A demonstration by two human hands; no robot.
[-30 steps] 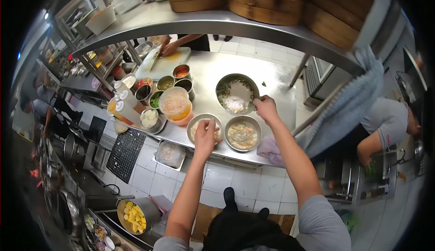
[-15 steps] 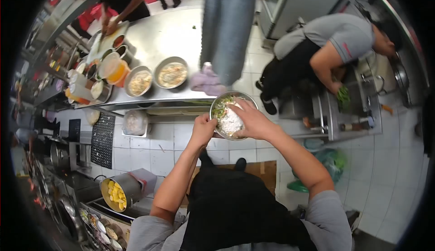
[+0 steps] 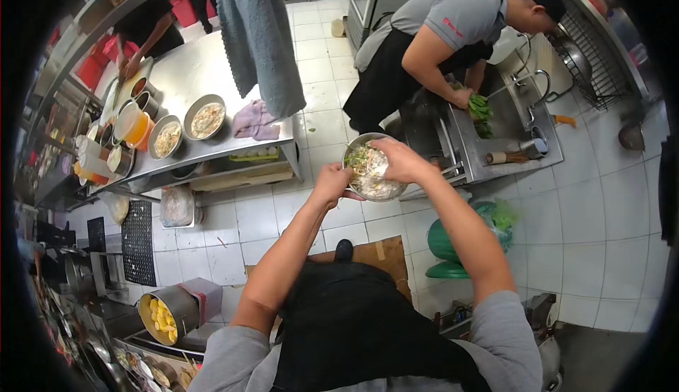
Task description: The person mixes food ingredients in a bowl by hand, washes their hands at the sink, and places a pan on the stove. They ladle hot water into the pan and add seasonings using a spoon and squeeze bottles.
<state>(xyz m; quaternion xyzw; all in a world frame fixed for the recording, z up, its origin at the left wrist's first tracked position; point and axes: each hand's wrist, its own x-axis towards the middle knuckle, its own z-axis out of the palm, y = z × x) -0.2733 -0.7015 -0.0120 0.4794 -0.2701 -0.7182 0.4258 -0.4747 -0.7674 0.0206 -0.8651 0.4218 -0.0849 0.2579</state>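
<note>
Fingers of our left hand point(image 3: 332, 184) pinch the rim of a steel bowl point(image 3: 364, 136); our right hand point(image 3: 400, 160) reaches into its chopped mix point(image 3: 366, 171), its grip unclear. We hold it above white floor tiles point(image 3: 587, 265), between steel worktable point(image 3: 187, 67) and sink point(image 3: 506, 132).

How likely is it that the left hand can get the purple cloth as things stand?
Probably not directly: the left hand is holding the bowl, so it would likely need to let go first. The purple cloth lies apart, on the table.
</note>
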